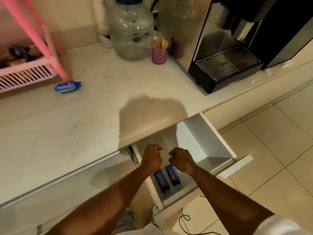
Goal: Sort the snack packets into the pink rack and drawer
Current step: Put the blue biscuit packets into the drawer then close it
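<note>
Both hands hover over the open drawer [191, 150], left hand [152, 158] and right hand [182, 161] loosely curled, holding nothing. Two packets [166, 178] lie side by side inside, apparently sorted. A third packet [67, 86] waits by the rack [27, 73], far left on the counter [101, 102].

Both forearms reached forward, left hand [152, 158] and right hand [182, 160] close together, fingers loosely curled, holding nothing.

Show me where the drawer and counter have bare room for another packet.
In the drawer, the white floor right of the two blue packets, toward the far wall. On the counter, the wide stretch between the lone packet and the coffee machine. Crowded: the back edge, around the jar and stick cup.
</note>
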The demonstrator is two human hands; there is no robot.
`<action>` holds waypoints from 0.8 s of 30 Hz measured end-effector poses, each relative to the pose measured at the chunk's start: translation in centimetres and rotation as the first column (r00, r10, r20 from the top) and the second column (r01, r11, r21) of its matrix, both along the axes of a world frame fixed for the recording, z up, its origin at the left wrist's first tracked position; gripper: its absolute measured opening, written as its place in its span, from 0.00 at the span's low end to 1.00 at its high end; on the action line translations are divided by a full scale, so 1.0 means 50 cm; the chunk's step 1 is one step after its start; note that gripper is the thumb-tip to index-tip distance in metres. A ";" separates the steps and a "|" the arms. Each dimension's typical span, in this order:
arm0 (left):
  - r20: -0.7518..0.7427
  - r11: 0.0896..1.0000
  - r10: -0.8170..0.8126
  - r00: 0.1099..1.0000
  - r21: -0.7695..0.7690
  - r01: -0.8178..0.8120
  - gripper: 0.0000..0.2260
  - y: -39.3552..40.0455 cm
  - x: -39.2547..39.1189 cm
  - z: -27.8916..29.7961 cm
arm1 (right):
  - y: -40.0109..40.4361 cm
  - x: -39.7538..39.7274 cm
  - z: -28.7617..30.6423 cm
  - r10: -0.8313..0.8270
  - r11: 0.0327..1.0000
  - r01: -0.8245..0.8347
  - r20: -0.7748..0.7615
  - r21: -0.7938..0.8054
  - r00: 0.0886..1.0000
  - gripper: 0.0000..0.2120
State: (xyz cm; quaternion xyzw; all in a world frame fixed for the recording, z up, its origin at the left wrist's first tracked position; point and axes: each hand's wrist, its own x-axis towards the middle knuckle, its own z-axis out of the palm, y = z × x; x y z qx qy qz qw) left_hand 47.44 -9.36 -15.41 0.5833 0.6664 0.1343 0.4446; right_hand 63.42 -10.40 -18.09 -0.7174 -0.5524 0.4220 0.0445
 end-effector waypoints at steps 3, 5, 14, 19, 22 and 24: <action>0.098 0.990 0.072 0.993 0.117 -0.083 0.09 0.012 -0.048 0.050 | 0.009 -0.054 0.063 -0.134 0.975 0.146 -0.086 0.167 0.987 0.09; 0.112 0.977 0.105 0.988 0.174 -0.123 0.09 0.031 -0.090 0.084 | 0.020 -0.092 0.105 -0.138 0.954 0.168 -0.135 0.250 0.981 0.08; 0.162 0.896 0.204 0.965 0.366 -0.251 0.13 0.083 -0.339 0.189 | 0.108 -0.276 0.234 -0.008 0.821 0.106 -0.175 0.561 0.985 0.10; 0.187 0.843 0.272 0.944 0.426 -0.327 0.09 0.095 -0.543 0.214 | 0.161 -0.429 0.261 0.108 0.791 0.038 -0.201 0.611 0.974 0.08; 0.076 0.834 0.341 0.937 0.435 -0.339 0.08 0.103 -0.693 0.224 | 0.191 -0.532 0.255 0.141 0.805 0.038 -0.254 0.591 0.957 0.08; -0.014 0.824 0.375 0.927 0.463 -0.327 0.08 0.109 -0.789 0.226 | 0.214 -0.594 0.246 0.161 0.818 0.019 -0.261 0.574 0.952 0.10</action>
